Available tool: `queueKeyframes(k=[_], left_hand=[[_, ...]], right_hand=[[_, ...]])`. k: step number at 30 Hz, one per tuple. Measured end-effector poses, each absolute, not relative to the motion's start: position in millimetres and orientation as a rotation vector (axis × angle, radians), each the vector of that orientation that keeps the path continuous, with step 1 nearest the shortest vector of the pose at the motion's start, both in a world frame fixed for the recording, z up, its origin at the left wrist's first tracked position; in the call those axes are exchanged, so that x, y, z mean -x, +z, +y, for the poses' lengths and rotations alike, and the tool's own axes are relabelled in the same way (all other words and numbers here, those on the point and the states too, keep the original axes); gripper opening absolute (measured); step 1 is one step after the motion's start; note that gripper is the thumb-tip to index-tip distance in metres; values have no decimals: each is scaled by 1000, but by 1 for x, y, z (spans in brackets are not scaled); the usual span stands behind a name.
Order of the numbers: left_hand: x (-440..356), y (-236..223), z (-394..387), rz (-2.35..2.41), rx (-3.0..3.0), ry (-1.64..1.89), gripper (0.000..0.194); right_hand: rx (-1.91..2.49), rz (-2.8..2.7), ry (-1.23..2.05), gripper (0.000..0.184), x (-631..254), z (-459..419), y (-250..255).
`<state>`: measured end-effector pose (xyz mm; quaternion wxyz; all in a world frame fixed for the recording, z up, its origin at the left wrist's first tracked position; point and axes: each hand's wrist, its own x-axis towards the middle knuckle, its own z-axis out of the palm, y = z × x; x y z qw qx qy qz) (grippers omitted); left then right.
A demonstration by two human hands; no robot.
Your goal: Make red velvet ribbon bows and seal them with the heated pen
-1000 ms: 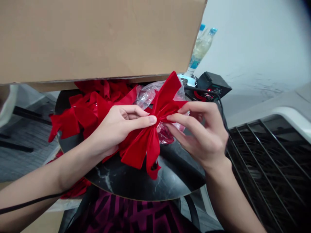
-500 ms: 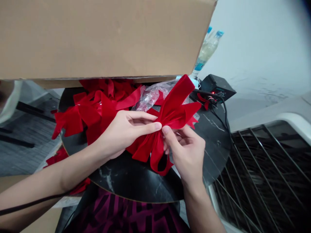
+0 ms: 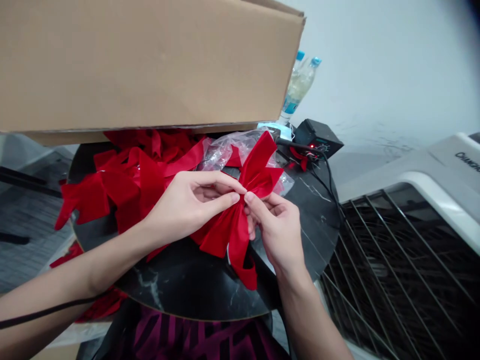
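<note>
A red velvety ribbon bow point(image 3: 240, 235) is pinched at its gathered middle above the table. My left hand point(image 3: 191, 202) closes thumb and fingertips on the pinch from the left. From the right, my right hand point(image 3: 275, 217) grips the same spot, its thumb tip next to the left one. Loops and tails fan out above and below the fingers. Behind my left hand lies a pile of red ribbon pieces point(image 3: 125, 185). Crumpled clear plastic point(image 3: 221, 152) lies just beyond the bow. Whatever sits under the fingertips is hidden.
A large cardboard box point(image 3: 150, 65) stands at the back of the round black marbled table point(image 3: 180, 290). Bottles point(image 3: 300, 85) and a black control box with a red light point(image 3: 318, 137) with cables are at back right. A white grilled appliance point(image 3: 397, 250) stands on the right.
The view has shifted to the right, so things sit further left. Both hands keep the bow's middle pinched; its lower loop and tail now hang lower and reach further down.
</note>
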<state>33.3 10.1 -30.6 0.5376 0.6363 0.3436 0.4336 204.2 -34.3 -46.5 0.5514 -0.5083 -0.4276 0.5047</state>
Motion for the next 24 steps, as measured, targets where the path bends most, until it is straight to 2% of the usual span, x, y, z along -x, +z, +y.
queueKeyframes(k=[3, 6, 12, 15, 19, 24], left_hand=[[-32, -32, 14, 841, -1469, 1003, 14], [-31, -31, 15, 885, -1443, 982, 18], [-32, -26, 15, 1016, -1297, 1006, 17], [-31, -28, 18, 1040, -1264, 1003, 19], [-28, -34, 24, 1072, -1251, 953, 24], [-26, -39, 25, 1080, -1225, 956, 22]], right_hand=[[1251, -1113, 1196, 33, -223, -30, -44], [1301, -1098, 1029, 42, -265, -5, -45], [1368, -864, 1010, 22, -345, 100, -63], [1322, -879, 979, 21, -349, 140, -75], [1283, -932, 840, 23, -340, 162, -91], [1311, -1029, 560, 15, -350, 153, -87]])
